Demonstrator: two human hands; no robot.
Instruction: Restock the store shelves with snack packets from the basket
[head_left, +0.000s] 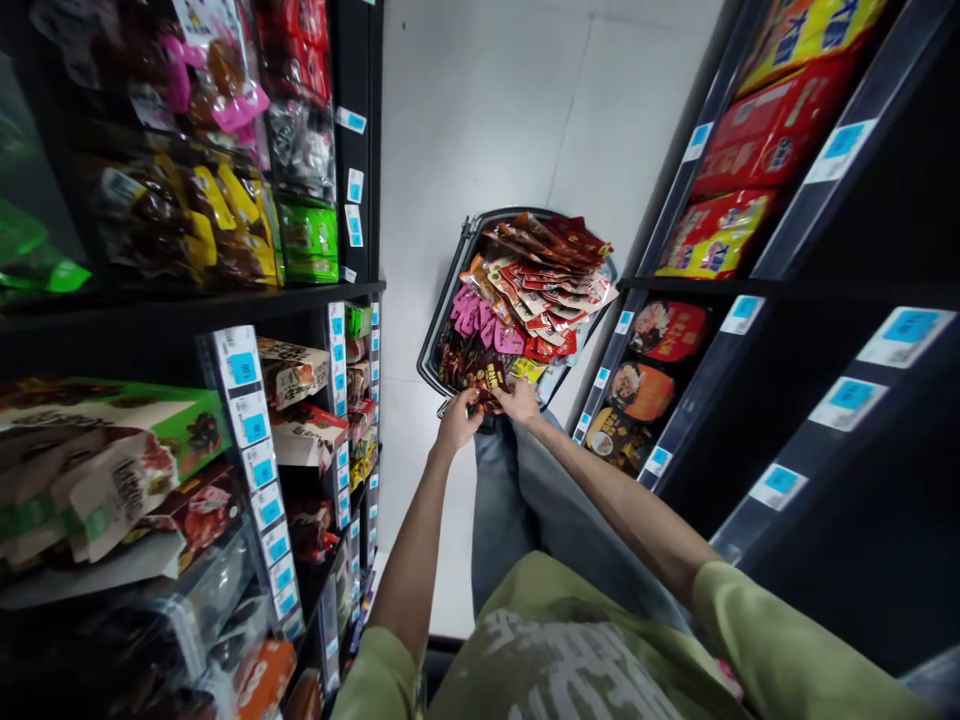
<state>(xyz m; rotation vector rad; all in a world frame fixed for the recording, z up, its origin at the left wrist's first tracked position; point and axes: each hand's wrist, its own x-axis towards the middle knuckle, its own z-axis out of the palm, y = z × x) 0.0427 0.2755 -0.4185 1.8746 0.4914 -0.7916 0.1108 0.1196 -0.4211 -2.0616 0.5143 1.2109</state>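
Observation:
A dark basket [429,345] full of small snack packets stands on the floor in front of my legs. Over its near edge, my left hand [459,420] and my right hand [519,402] both pinch a dark brown snack packet [489,378] with yellow lettering. Beneath and beyond it lie pink packets [487,325], a fanned stack of white-and-red packets [551,295] and dark red packets [551,240]. A yellow packet [529,369] shows just beyond my right hand. My fingertips partly cover the packet they hold.
Black shelves with blue-and-white price tags [255,428] line both sides of a narrow aisle. Opened snack boxes [112,480] and hanging bags fill the left shelf. Red and yellow packs [716,235] and round-pictured packages [643,390] sit on the right. Pale floor [480,110] stretches ahead.

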